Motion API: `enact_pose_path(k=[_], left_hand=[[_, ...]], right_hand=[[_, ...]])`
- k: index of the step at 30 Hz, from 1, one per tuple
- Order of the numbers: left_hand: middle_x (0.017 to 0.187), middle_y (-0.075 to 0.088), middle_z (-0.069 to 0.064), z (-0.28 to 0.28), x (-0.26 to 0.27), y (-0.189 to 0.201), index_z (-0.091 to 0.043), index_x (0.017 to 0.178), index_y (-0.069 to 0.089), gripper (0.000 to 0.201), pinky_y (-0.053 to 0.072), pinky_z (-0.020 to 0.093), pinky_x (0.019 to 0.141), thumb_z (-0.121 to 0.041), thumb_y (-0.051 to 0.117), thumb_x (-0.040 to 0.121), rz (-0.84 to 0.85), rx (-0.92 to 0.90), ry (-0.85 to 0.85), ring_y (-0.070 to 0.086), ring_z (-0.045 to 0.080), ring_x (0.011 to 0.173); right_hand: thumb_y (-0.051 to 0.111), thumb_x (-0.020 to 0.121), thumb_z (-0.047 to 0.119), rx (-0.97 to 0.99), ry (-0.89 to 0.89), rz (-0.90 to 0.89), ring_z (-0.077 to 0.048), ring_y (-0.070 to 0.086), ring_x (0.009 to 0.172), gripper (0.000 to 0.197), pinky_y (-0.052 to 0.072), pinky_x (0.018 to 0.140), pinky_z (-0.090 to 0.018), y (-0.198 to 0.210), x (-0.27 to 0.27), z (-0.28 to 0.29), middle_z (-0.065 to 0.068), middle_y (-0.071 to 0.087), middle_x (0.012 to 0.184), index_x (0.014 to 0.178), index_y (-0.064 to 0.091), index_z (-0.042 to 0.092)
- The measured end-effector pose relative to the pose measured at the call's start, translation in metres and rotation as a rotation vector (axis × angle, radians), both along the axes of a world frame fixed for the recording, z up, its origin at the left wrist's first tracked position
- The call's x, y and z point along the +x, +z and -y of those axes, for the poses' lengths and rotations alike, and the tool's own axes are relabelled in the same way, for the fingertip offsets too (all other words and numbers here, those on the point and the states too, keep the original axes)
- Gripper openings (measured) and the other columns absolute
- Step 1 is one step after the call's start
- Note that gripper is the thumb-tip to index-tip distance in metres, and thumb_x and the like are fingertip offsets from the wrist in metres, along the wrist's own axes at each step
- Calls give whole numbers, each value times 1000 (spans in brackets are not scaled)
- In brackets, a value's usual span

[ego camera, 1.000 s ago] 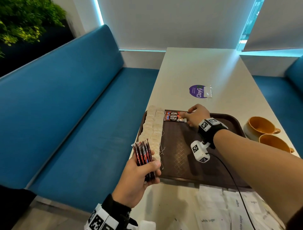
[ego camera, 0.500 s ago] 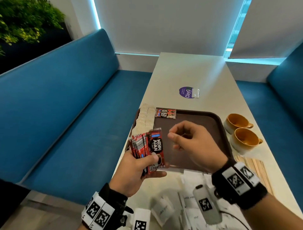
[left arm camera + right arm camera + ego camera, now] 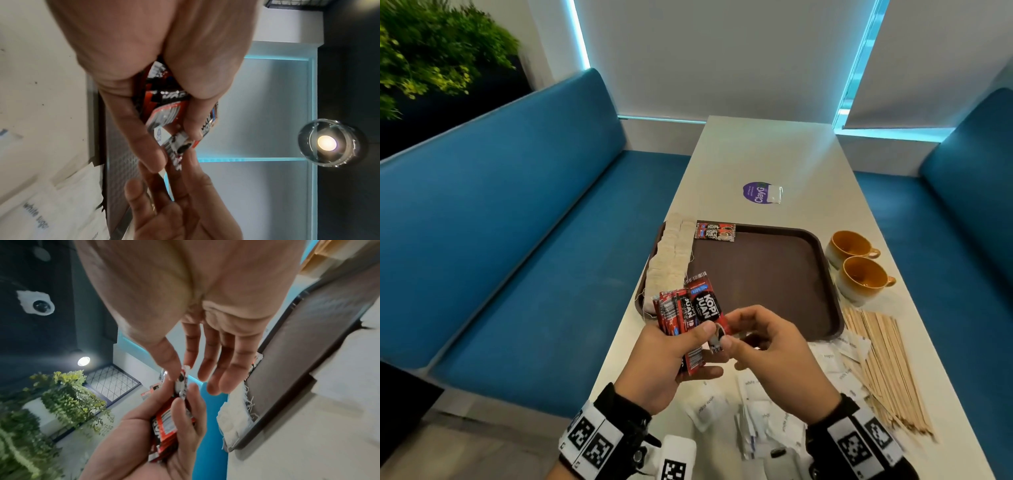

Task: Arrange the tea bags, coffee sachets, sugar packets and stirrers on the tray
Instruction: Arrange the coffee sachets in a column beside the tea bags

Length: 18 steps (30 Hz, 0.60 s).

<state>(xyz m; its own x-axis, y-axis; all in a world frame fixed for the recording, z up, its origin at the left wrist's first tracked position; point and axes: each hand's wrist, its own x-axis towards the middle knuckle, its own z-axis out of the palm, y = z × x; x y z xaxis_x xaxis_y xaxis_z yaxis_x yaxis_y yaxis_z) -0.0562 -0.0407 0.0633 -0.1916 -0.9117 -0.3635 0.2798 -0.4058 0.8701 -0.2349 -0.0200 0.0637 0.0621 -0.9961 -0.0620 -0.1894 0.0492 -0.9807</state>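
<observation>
The left hand (image 3: 664, 359) grips a fan of red coffee sachets (image 3: 688, 308), with the thumb pressed across their front and the fingers curled behind. The right hand (image 3: 774, 346) pinches the lower corner of the front sachet (image 3: 709, 308) between thumb and forefinger; its other fingers (image 3: 224, 369) are spread and nearly straight. In the wrist views the pinched corner is blurred, so I cannot say how firmly it is held. Both hands hover above the near edge of the white table (image 3: 774, 154), just at the 6 o'clock side of the brown tray (image 3: 822, 274).

On the tray, two coffee sachets (image 3: 715, 231) lie flat side by side at the 11 o'clock corner. A column of pale tea bags (image 3: 671, 257) runs along the 9 o'clock edge, overlapping each other, with strings hanging toward the middle of the tray.

White sugar packets (image 3: 760, 404) lie scattered on the table under and near the hands, at 6 o'clock from the tray. Wooden stirrers (image 3: 887, 363) lie in a loose bundle at 4 o'clock from the tray, partly touching some sugar packets. Two orange cups (image 3: 859, 267) stand just beside the tray at 3 o'clock. A purple round sticker (image 3: 756, 192) is on the table at 12 o'clock. A blue bench (image 3: 517, 240) runs along the left side.
</observation>
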Motion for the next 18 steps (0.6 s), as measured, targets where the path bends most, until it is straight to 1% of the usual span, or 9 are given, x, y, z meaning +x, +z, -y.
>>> enact_pose_path(k=[3, 6, 8, 10, 12, 15, 17, 18], left_hand=[[100, 76, 21, -3, -2, 0, -3, 116, 69, 34, 61, 39, 62, -16, 75, 86, 39, -15, -37, 74, 38, 82], [93, 76, 16, -3, -3, 2, -4, 112, 71, 41, 60, 36, 59, -22, 80, 76, 60, -29, -37, 72, 30, 75], [89, 74, 15, -1, -1, 4, -6, 103, 73, 40, 59, 35, 57, -23, 83, 69, 48, -38, 12, 71, 26, 72], [87, 73, 15, 3, 4, 5, -6, 94, 69, 31, 58, 35, 56, -18, 83, 69, 30, -55, 60, 70, 25, 70], [83, 69, 15, 6, 8, 5, -8, 89, 60, 26, 59, 36, 57, -8, 81, 73, 18, -71, 78, 69, 24, 68], [75, 62, 12, 10, 12, 4, -9, 87, 57, 27, 61, 40, 63, 9, 75, 78, -15, -86, 72, 66, 27, 64], [72, 61, 11, 12, 14, 4, -7, 86, 57, 27, 62, 44, 67, 13, 74, 77, -55, -102, 75, 66, 30, 64], [72, 61, 11, 14, 15, 3, -7, 85, 57, 28, 62, 46, 68, 12, 74, 75, -71, -112, 85, 66, 31, 64]], right_hand=[[79, 89, 12, -7, -21, 106, -29, 73, 81, 14, 62, 70, -39, 3, 0, -3, -8, 77, 93, 102, 73, 14], [77, 88, 4, -30, -75, 168, -25, 70, 74, 13, 60, 69, -38, 7, -4, -2, -14, 76, 87, 100, 76, 11], [71, 90, -2, -13, -100, 208, -24, 68, 73, 14, 60, 68, -38, 9, -9, 0, -16, 76, 88, 97, 77, 8], [65, 93, -6, 30, -107, 237, -24, 67, 70, 18, 61, 65, -38, 12, -13, 1, -16, 76, 88, 95, 79, 7], [64, 94, -6, 59, -99, 253, -25, 64, 66, 21, 61, 61, -38, 14, -17, 2, -18, 75, 86, 94, 80, 8], [70, 91, -3, 54, -123, 270, -27, 63, 65, 15, 61, 60, -37, 16, -21, 7, -23, 73, 84, 98, 79, 6], [75, 86, -1, 64, -144, 282, -30, 65, 67, 14, 62, 61, -36, 16, -24, 11, -25, 74, 84, 99, 78, 1], [77, 84, -1, 73, -142, 289, -31, 66, 68, 15, 63, 62, -36, 16, -24, 14, -26, 74, 85, 99, 77, -1]])
